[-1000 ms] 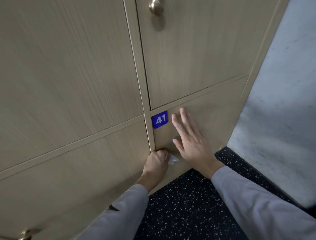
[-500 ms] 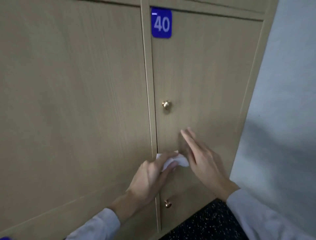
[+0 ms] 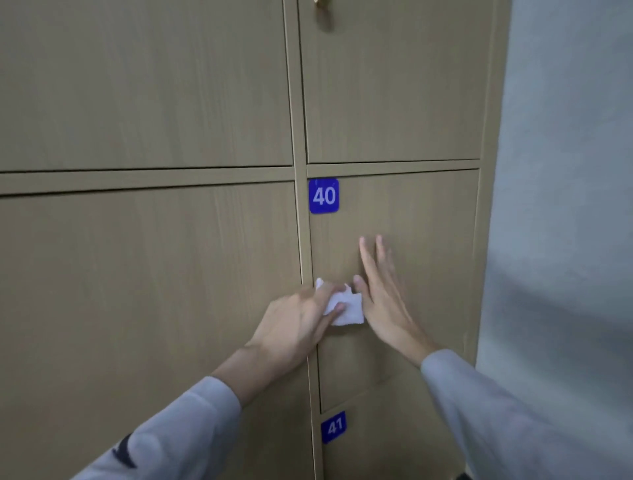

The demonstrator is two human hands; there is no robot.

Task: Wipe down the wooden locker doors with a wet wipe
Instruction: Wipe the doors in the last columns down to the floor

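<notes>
The light wooden locker door (image 3: 421, 222) carries a blue plate reading 40 (image 3: 323, 196). My left hand (image 3: 298, 322) presses a crumpled white wet wipe (image 3: 344, 306) against the door's left edge, fingers laid over the wipe. My right hand (image 3: 383, 294) lies flat on the same door just right of the wipe, fingers straight and pointing up. The door's knob is hidden behind my hands.
More wooden doors fill the left side and the row above, where a brass knob (image 3: 320, 3) shows at the top edge. A door marked 41 (image 3: 334, 426) sits below. A pale grey wall (image 3: 565, 205) bounds the lockers on the right.
Both hands have gone from the door marked 41 near the floor up to the door marked 40. The view has tilted, so that plate now sits mid-frame.
</notes>
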